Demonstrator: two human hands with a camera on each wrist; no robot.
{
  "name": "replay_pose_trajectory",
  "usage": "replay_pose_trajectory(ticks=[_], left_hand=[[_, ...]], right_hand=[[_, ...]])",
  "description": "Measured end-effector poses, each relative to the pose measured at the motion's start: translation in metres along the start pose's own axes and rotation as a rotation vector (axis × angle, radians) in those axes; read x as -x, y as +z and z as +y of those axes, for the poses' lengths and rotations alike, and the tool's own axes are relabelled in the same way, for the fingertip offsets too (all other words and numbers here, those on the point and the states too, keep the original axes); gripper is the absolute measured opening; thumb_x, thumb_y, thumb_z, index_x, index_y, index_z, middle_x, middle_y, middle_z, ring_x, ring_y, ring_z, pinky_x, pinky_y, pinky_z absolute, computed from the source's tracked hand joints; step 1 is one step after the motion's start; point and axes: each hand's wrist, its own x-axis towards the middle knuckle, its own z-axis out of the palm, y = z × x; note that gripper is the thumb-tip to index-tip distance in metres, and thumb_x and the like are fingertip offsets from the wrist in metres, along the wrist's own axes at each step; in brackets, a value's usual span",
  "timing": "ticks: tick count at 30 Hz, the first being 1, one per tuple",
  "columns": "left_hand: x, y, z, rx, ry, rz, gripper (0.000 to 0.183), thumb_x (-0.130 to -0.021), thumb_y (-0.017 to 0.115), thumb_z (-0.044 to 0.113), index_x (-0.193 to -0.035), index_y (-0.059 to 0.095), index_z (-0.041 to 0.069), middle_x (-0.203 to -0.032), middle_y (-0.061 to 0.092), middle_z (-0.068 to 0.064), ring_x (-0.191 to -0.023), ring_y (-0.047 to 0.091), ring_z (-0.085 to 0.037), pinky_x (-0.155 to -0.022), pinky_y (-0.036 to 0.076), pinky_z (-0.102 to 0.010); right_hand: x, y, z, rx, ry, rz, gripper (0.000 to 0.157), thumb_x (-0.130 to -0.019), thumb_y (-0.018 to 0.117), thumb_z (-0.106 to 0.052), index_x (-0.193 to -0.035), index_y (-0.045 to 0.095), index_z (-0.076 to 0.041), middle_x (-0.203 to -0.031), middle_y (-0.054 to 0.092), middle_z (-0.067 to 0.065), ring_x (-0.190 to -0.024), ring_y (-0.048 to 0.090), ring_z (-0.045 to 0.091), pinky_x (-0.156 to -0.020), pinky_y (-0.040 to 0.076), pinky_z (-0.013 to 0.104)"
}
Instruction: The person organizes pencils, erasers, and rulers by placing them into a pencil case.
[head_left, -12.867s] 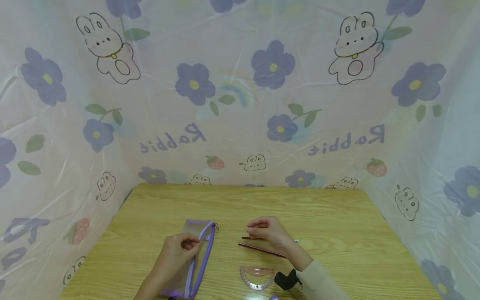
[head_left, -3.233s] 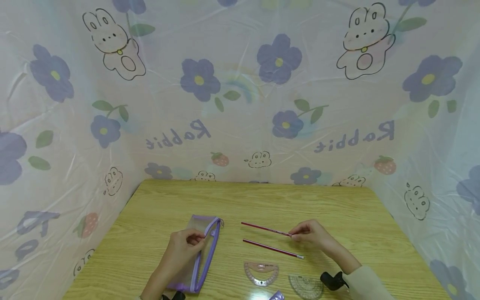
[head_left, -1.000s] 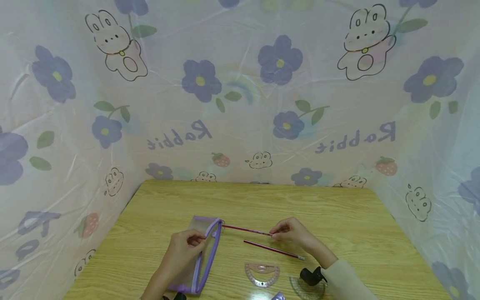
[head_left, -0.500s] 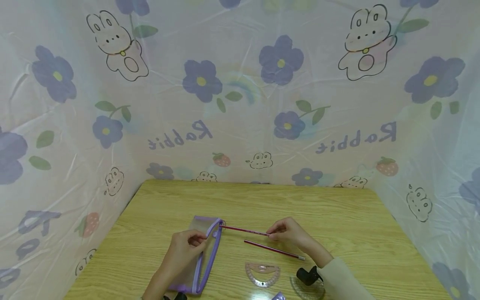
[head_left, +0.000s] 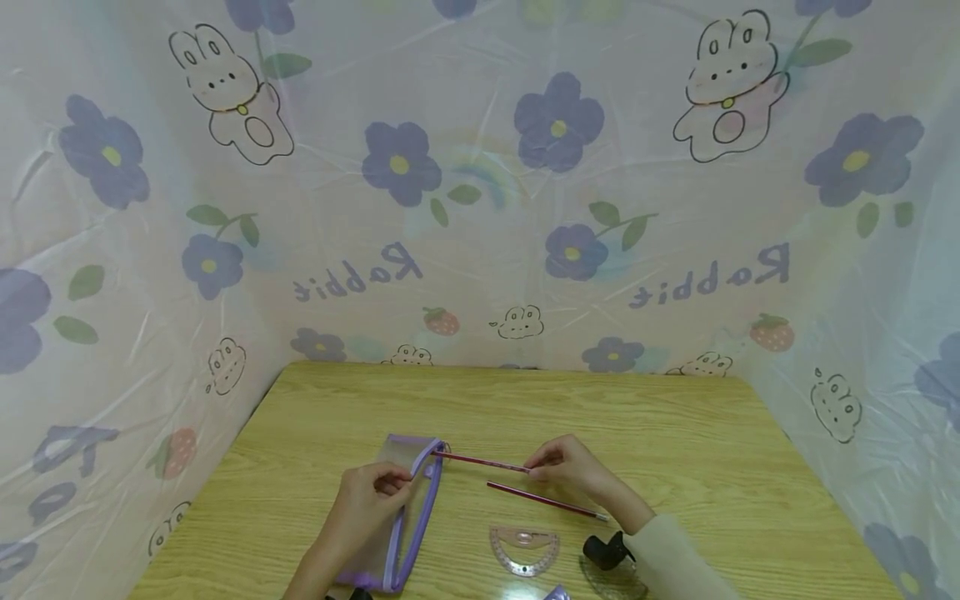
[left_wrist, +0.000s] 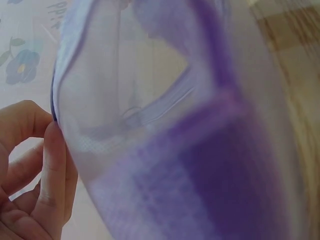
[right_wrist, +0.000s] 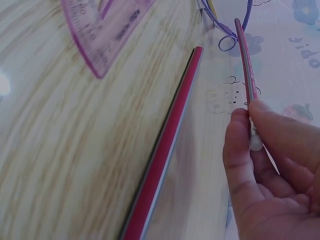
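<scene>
A see-through pencil case [head_left: 375, 546] with purple trim lies on the left of the table, its zip opening spread apart. My left hand [head_left: 369, 496] pinches the near edge of that opening between thumb and fingers; in the left wrist view the fingers [left_wrist: 52, 165] grip the case's rim. With thumb and fingertips my right hand [head_left: 573, 471] holds a red striped pencil [head_left: 483, 461] close to its white-tipped end. The pencil's far end reaches into the case's opening near the zip-pull ring. A second red pencil [head_left: 543, 500] lies on the table below it.
A pinkish clear protractor [head_left: 524, 550] lies on the wooden table [head_left: 585, 408] in front. Another clear protractor [head_left: 611, 579] is partly covered by the black wrist camera [head_left: 606, 550]. A purple item [head_left: 557, 593] shows at the bottom edge. Patterned curtain surrounds the table.
Over the last seconds my right hand has moved left with the pencil, and its far end has passed from outside into the case's opening. My left hand stays on the case.
</scene>
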Motion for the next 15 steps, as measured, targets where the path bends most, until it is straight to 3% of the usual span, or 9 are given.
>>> replay_pose_trajectory(ticks=[8,15], left_hand=[[0.0,0.0,-0.002,-0.008,0.01,-0.002,0.011,-0.08,0.076,-0.008,-0.086,0.074,0.001,-0.075,0.068,0.004,-0.068,0.064,-0.008,-0.062,0.058,-0.021],[0.001,-0.001,-0.004,-0.01,-0.003,-0.037,0.01,-0.082,0.074,-0.006,-0.088,0.074,0.002,-0.077,0.067,0.005,-0.069,0.064,-0.009,-0.063,0.058,-0.022]], right_hand=[[-0.007,0.005,-0.002,0.028,0.007,0.009,0.013,-0.092,0.069,-0.002,-0.101,0.072,0.008,-0.097,0.069,0.026,-0.085,0.068,0.035,-0.073,0.06,0.034],[-0.011,0.009,-0.008,0.0,0.013,-0.006,0.014,-0.093,0.068,0.001,-0.101,0.071,0.011,-0.099,0.069,0.028,-0.088,0.066,0.042,-0.075,0.059,0.043]])
